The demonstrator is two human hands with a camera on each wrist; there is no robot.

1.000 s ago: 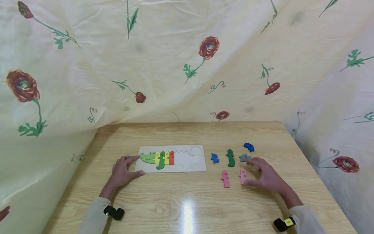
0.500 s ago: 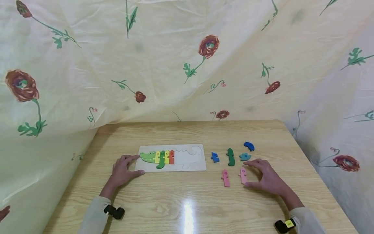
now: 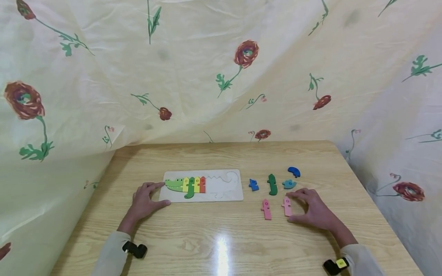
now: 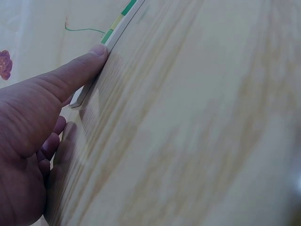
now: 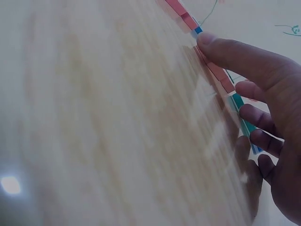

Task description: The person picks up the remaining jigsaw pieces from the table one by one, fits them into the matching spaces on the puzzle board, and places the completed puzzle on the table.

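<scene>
In the head view, a pale wooden puzzle board (image 3: 224,195) lies left of centre with part of a crocodile filled in by green, yellow and red pieces. My left hand (image 3: 145,200) rests at its left end, index finger at the snout and thumb straight along the near edge. My right hand (image 3: 312,209) pinches a pink puzzle piece (image 3: 287,207) lengthwise, index fingertip at its far end and thumb at its near end. That piece lies flat on the table. The right wrist view shows the thumb (image 5: 207,40) right at one end of it.
Another pink piece (image 3: 266,209) lies just left of the right hand. Farther back are a blue piece (image 3: 253,185), a dark green leg piece (image 3: 272,184), a teal piece (image 3: 289,184) and a curved dark blue piece (image 3: 294,171). Flowered cloth (image 3: 193,76) hangs behind the table.
My right hand has drawn back from the teal piece, bringing its index finger down to the pink piece's far end. My left hand and the board stay put.
</scene>
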